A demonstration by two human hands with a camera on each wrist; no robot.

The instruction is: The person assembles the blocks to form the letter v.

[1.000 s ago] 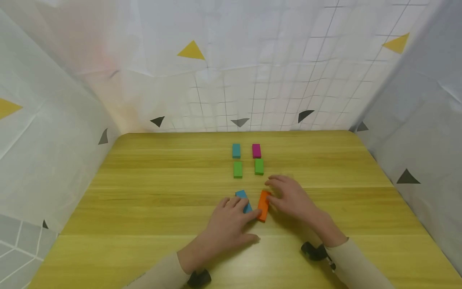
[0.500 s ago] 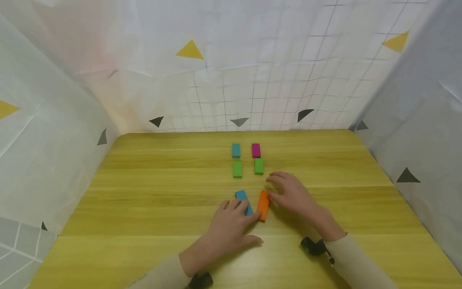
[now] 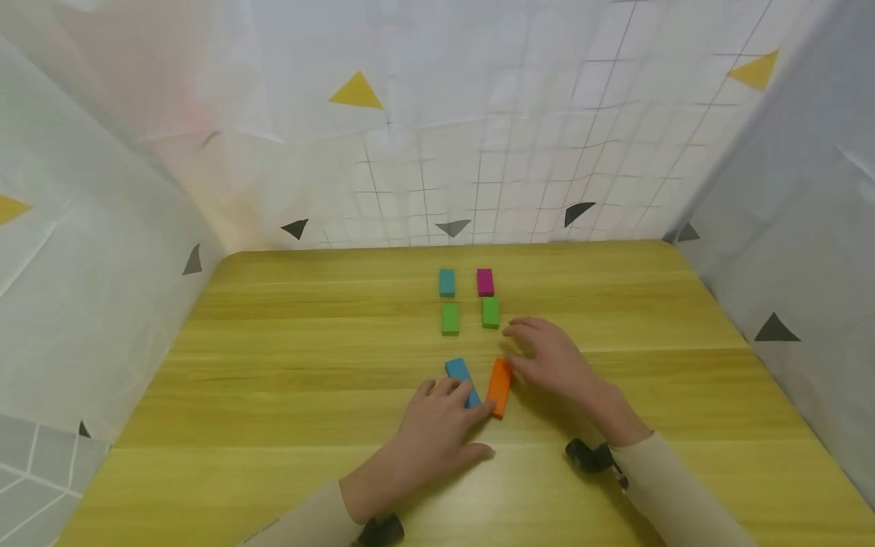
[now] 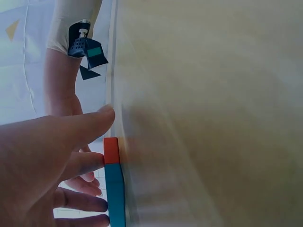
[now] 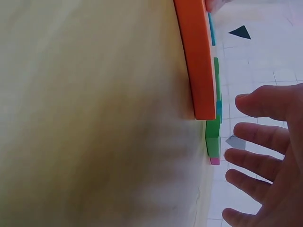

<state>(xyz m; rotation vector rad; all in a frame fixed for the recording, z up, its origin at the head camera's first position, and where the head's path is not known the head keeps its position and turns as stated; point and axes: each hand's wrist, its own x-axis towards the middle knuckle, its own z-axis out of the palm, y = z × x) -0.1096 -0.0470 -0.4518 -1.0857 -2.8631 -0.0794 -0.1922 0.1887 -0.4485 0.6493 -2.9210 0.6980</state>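
Observation:
A blue block [image 3: 456, 368] and an orange block [image 3: 500, 390] lie flat on the table, slanting towards each other at their near ends. My left hand [image 3: 437, 425] lies over the blue block with straight, spread fingers. In the left wrist view its index fingertip touches the orange block [image 4: 111, 150], while other fingertips rest on the blue block [image 4: 115, 194]. Beside the far end of the orange block hovers my right hand [image 3: 557, 365], its fingers loosely bent. The right wrist view shows those fingers [image 5: 258, 163] spread and holding nothing, apart from the orange block [image 5: 199, 66].
Beyond the hands, a teal block [image 3: 447, 282] and a magenta block [image 3: 485, 282] form the back row. Nearer stand two green blocks, the left green block [image 3: 450, 319] and the right green block [image 3: 491, 312]. White sheets [image 3: 273, 175] wall the wooden table [image 3: 287, 342].
My right hand has drawn slightly up and away from the orange block. The left hand stays nearly in place, and the blocks have hardly moved. The head view has tilted a little.

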